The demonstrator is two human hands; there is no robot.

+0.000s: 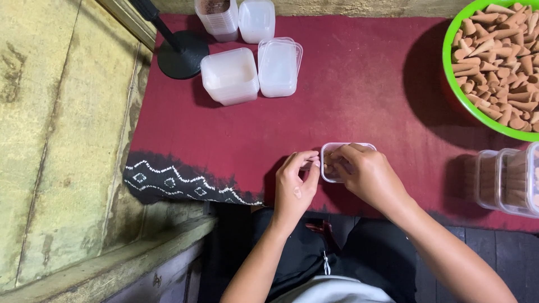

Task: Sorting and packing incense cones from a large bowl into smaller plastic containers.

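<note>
A small clear plastic box [337, 149] sits on the red cloth [359, 84] just in front of me. My left hand [295, 182] holds the box by its left edge, thumb and fingers pinched on the rim. My right hand [365, 174] lies over the box with its fingers reaching inside, where brown cones show faintly. What the right fingers grip is hidden by the hand.
A green bowl [457, 84] heaped with brown cones [499, 56] stands at the far right. Filled clear boxes [508, 179] lie at the right edge. Stacks of empty boxes [230, 76] and lids [278, 67] sit at the back, beside a black round stand base [182, 53].
</note>
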